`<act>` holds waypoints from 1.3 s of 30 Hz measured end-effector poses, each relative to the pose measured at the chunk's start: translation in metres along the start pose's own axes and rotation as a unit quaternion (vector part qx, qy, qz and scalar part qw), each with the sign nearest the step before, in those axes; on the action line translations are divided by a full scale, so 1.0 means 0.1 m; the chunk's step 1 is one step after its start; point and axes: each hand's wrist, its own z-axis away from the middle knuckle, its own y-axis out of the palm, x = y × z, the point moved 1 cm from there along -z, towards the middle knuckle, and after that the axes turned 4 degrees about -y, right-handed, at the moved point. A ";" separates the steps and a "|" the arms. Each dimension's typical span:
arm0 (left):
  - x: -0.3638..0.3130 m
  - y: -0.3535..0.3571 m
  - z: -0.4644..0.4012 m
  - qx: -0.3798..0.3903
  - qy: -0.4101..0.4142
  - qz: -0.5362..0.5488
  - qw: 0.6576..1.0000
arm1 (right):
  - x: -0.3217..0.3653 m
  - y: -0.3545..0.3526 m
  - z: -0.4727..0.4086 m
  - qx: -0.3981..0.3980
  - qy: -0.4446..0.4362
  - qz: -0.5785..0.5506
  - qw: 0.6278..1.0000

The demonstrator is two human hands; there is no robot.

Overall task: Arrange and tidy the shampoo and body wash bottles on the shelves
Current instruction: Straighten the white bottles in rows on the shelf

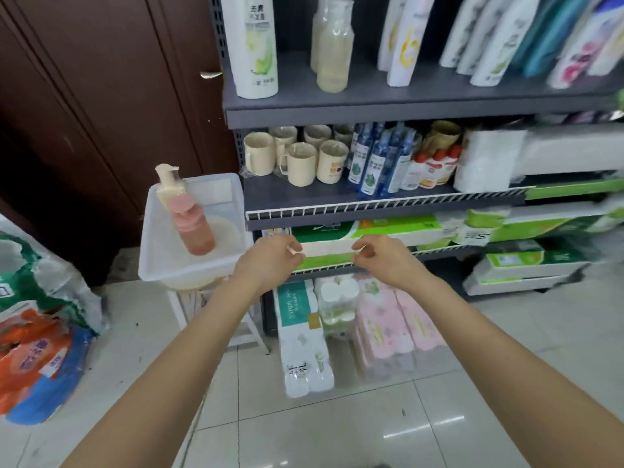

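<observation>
A tall white bottle with a green label (252, 45) stands at the left end of the top grey shelf (405, 108). Beside it are clear bottles of pale liquid (332, 45), then several white, teal and flowered bottles (489, 38) leaning to the right. A pink pump bottle (189, 214) stands in a clear plastic bin (162, 261) left of the shelves. My left hand (273, 261) and my right hand (381, 258) hover in front of the lower shelf with fingers loosely curled, holding nothing.
The middle shelf carries beige cups (297, 157), blue bottles (378, 160) and paper rolls (486, 160). Tissue packs (368, 231) fill the lower shelves and the floor (337, 332). A large printed bag (37, 332) lies at left. A dark wooden cabinet (101, 96) stands behind.
</observation>
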 end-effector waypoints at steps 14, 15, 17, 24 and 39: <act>-2.54 1.21 -0.16 -0.051 0.025 0.000 0.998 | -1.99 -1.70 0.67 -0.053 0.011 -0.003 0.999; -2.68 1.25 -0.22 -0.051 0.032 -0.002 0.998 | -2.10 -1.81 0.66 -0.059 0.010 -0.003 0.998; -2.97 1.31 -0.36 -0.051 0.047 -0.002 0.998 | -2.31 -2.05 0.62 -0.076 0.009 -0.009 0.997; -4.04 1.45 -1.15 -0.070 0.130 -0.019 0.989 | -2.96 -2.92 0.19 -0.130 0.008 -0.008 0.991; -6.31 1.31 -2.75 -0.092 0.242 0.192 0.946 | -4.07 -5.09 -0.97 -0.287 -0.059 -0.035 0.956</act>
